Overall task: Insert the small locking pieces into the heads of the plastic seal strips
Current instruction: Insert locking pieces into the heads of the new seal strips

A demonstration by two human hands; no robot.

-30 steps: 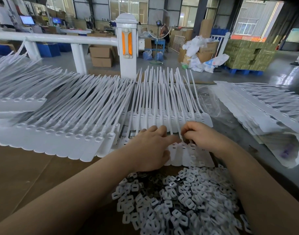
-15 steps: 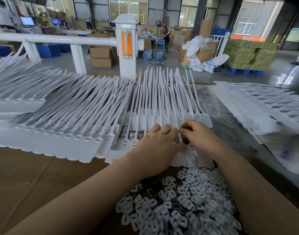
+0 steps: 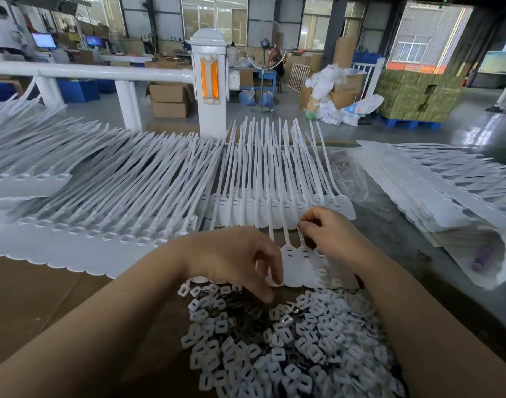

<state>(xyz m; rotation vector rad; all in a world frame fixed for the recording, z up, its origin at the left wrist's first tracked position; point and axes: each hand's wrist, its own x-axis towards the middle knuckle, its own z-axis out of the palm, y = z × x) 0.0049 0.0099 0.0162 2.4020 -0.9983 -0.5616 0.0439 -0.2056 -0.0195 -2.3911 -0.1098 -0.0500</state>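
Observation:
A row of white plastic seal strips lies head-down in front of me, tails pointing away. My right hand pinches the thin tail of one strip just above its head. My left hand hovers over the near edge of the row, fingers bent down, one fingertip touching the pile of small white locking pieces. I see no piece plainly held between its fingers. A second row of strips lies just behind.
Large fanned stacks of seal strips fill the left of the cardboard-covered table. More strips in a clear bag lie on the right. A white post with an orange reflector and a rail stand beyond the table.
My left hand has drawn back from the seal heads toward me and down to the pile of locking pieces. My right hand stays pinching at the strip.

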